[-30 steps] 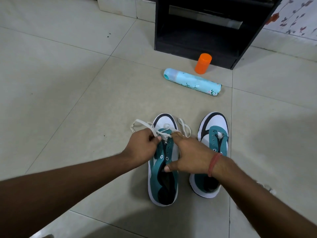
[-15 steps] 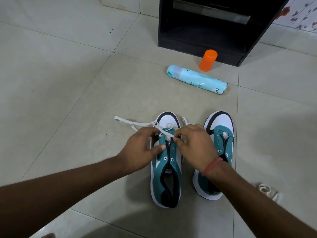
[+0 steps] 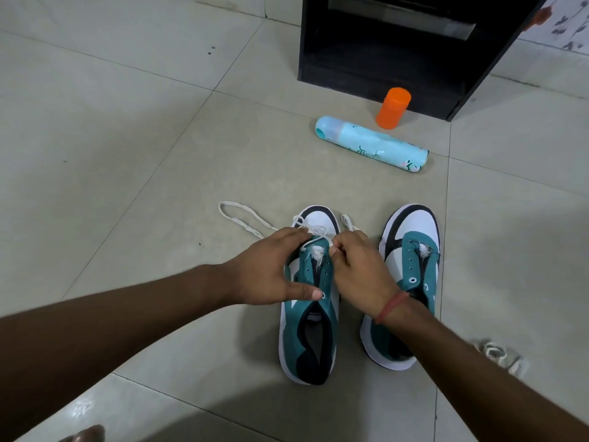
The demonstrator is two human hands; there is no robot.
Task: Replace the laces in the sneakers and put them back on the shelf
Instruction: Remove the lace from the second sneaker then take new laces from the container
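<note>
Left hand (image 3: 271, 269): we pinch the white lace (image 3: 314, 231) at the toe eyelets, thumb on the left sneaker (image 3: 310, 301).
Right hand (image 3: 357, 269): fingers curled, pinching the same lace.
Right sneaker (image 3: 409, 266): just beside our right hand, unlaced.
Shelf (image 3: 398, 46): well beyond both hands.

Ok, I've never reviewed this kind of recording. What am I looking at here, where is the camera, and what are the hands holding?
There is no machine: a person wears one wide camera on the head, looking down at their own arms. On the tiled floor stand two teal sneakers. The left hand and right hand work at the left sneaker, each pinching the white lace near its toe eyelets. The right sneaker shows no lace. Farther off lie a blue spray can and an upright orange cap before a black shelf unit. More white lace lies at the right.
</note>
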